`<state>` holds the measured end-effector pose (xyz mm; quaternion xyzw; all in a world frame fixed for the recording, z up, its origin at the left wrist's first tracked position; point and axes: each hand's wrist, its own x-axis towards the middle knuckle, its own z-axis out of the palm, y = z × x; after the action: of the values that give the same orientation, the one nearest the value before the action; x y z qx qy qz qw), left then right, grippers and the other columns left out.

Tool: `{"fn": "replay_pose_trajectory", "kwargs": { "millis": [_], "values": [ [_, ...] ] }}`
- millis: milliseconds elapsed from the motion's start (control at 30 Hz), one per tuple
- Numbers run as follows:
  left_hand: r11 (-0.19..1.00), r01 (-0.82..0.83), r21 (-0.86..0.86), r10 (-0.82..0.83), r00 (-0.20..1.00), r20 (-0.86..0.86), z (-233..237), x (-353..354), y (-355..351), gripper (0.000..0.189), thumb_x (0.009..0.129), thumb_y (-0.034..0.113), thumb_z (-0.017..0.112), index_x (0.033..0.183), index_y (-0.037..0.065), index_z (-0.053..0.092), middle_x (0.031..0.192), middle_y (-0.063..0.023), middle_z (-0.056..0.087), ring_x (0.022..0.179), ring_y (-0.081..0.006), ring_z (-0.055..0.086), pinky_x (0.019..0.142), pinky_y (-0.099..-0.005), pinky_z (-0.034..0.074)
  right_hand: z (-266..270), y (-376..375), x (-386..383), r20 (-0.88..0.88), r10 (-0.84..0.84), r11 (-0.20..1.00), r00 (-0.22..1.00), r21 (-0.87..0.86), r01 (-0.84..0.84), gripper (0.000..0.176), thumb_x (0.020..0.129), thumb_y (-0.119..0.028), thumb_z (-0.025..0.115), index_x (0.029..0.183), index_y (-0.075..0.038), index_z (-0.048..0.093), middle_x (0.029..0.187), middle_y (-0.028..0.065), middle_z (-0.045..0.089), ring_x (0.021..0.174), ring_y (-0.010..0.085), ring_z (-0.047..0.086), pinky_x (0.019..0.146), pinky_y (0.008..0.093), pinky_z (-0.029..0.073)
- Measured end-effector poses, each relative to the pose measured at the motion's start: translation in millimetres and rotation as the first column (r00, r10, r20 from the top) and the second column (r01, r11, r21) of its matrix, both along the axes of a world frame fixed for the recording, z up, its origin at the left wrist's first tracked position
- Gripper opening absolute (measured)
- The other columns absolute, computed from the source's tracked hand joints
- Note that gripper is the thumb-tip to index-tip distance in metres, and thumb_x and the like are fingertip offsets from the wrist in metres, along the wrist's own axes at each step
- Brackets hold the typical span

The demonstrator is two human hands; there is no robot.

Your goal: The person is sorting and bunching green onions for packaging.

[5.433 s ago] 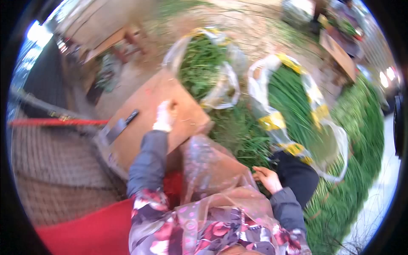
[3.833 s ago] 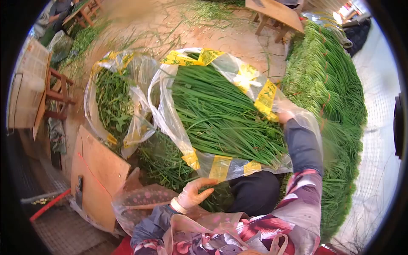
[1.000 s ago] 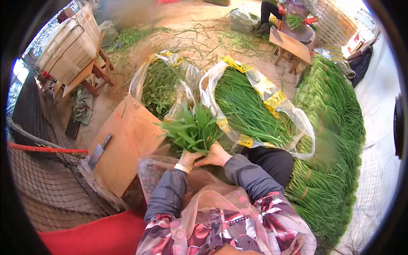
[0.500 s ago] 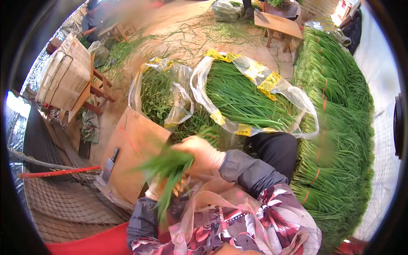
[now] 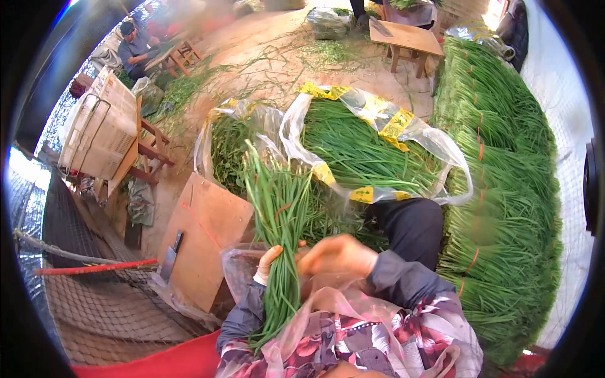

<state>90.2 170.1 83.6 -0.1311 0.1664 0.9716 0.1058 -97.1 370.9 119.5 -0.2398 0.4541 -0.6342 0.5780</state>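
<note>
Bunch of long greens (image 5: pixel 283 230): now held lengthwise in front of me, over my apron and lap, tips trailing toward my body, far end overlapping the smaller bag (image 5: pixel 203 148). The paler ends look to be uppermost.

Left hand (image 5: pixel 267 264): wrapped round the bunch, thumb on its near side. Right hand (image 5: pixel 340 255): blurred, just beside the bunch; cannot tell whether its fingers grip any strands.

Change: half a second ago the bunch was a blur swung toward the board, right hand over it. It now stands in one line. I judge the left hand to be bearing the load, the right to be freer for working along the strands.

Against a second ago: then both hands met beneath a spray of leaf tips pointing away from me; now the long stems show and the hands no longer meet.

Outward, unchanged: knife (image 5: pixel 171 255) and red strand (image 5: pixel 200 223) on the board (image 5: pixel 217 261); larger bag (image 5: pixel 397 126) of greens; heaped greens (image 5: pixel 504 220) at my right. Far left, a seated person (image 5: pixel 133 53), out of sight a second ago.
</note>
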Motion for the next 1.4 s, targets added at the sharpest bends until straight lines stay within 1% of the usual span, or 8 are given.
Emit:
{"fn": "replay_pose_trajectory", "kwargs": {
  "millis": [233,400,533,667,967,1167,1267,1400],
  "values": [
    [0.896,-0.057,-0.439,0.126,0.984,0.129,59,9,22,0.061,0.075,0.026,0.073,0.126,0.000,0.050,0.102,-0.0120,0.064,0.083,-0.0216,0.064,0.072,-0.0349,0.054,-58,-86,15,0.516,0.223,0.931,0.827,-0.364,-0.024,0.061,0.085,-0.047,0.067,0.125,-0.002,0.055,0.114,0.0120,0.065,0.109,0.0245,0.061,0.094,0.0420,0.049],
    [0.792,-0.148,-0.593,0.102,0.989,-0.111,92,32,23,0.089,0.069,0.025,0.084,0.141,0.009,0.036,0.126,-0.0096,0.053,0.114,-0.0221,0.054,0.097,-0.0362,0.044,-14,-109,43,0.596,-0.046,0.984,0.801,-0.111,0.138,0.046,0.084,-0.037,0.069,0.116,-0.005,0.059,0.105,0.0089,0.068,0.092,0.0232,0.066,0.085,0.0396,0.054],
    [0.441,-0.270,-0.856,0.335,0.934,-0.122,39,49,56,0.104,0.067,0.003,0.084,0.149,0.016,0.021,0.139,-0.0093,0.041,0.126,-0.0230,0.044,0.103,-0.0379,0.039,-23,-113,66,0.684,-0.155,0.981,0.713,0.021,0.193,0.037,0.081,-0.031,0.070,0.110,-0.009,0.063,0.097,0.0071,0.068,0.085,0.0225,0.066,0.078,0.0387,0.056],
    [0.609,-0.168,-0.775,0.380,0.920,0.100,-28,57,63,0.068,0.070,-0.003,0.078,0.132,0.007,0.051,0.115,-0.0047,0.062,0.105,-0.0170,0.059,0.092,-0.0325,0.047,-18,-110,66,0.861,0.058,0.995,0.505,-0.091,0.041,0.038,0.078,-0.030,0.073,0.109,-0.010,0.064,0.097,0.0059,0.068,0.083,0.0250,0.065,0.076,0.0428,0.055],
    [0.607,0.056,-0.793,0.255,0.931,0.262,46,107,37,0.049,0.075,-0.007,0.072,0.121,0.006,0.060,0.103,-0.0008,0.066,0.091,-0.0111,0.061,0.076,-0.0273,0.050,-55,-134,-32,0.565,-0.485,0.831,0.667,0.060,0.554,0.047,0.090,-0.048,0.059,0.117,-0.011,0.057,0.100,0.0068,0.064,0.089,0.0248,0.063,0.081,0.0426,0.053],
    [0.568,0.108,-0.816,0.258,0.918,0.301,60,143,26,0.054,0.073,-0.007,0.072,0.124,0.004,0.057,0.109,-0.0021,0.065,0.095,-0.0117,0.060,0.082,-0.0278,0.049,-98,-136,-109,0.619,-0.343,0.874,0.706,-0.065,0.481,0.029,0.091,-0.032,0.059,0.111,-0.011,0.060,0.080,0.0021,0.059,0.065,0.0160,0.056,0.058,0.0333,0.049],
    [0.609,-0.004,-0.793,0.320,0.916,0.241,67,157,24,0.059,0.073,-0.008,0.071,0.128,0.003,0.054,0.122,-0.0038,0.062,0.111,-0.0146,0.056,0.098,-0.0316,0.042,-37,-109,-170,0.342,-0.786,0.560,0.515,0.039,0.828,0.021,0.090,-0.033,0.061,0.101,-0.015,0.062,0.053,-0.0050,0.042,0.046,0.0117,0.042,0.045,0.0292,0.039],
    [0.453,0.030,-0.891,0.325,0.925,0.196,34,186,10,0.057,0.073,-0.009,0.067,0.127,0.003,0.054,0.115,0.0000,0.063,0.103,-0.0103,0.057,0.091,-0.0278,0.045,-41,-56,-233,0.180,-0.551,0.814,0.815,-0.098,0.572,0.017,0.087,-0.029,0.066,0.095,-0.015,0.066,0.055,-0.0026,0.049,0.051,0.0110,0.047,0.049,0.0285,0.038]
  ]
}}
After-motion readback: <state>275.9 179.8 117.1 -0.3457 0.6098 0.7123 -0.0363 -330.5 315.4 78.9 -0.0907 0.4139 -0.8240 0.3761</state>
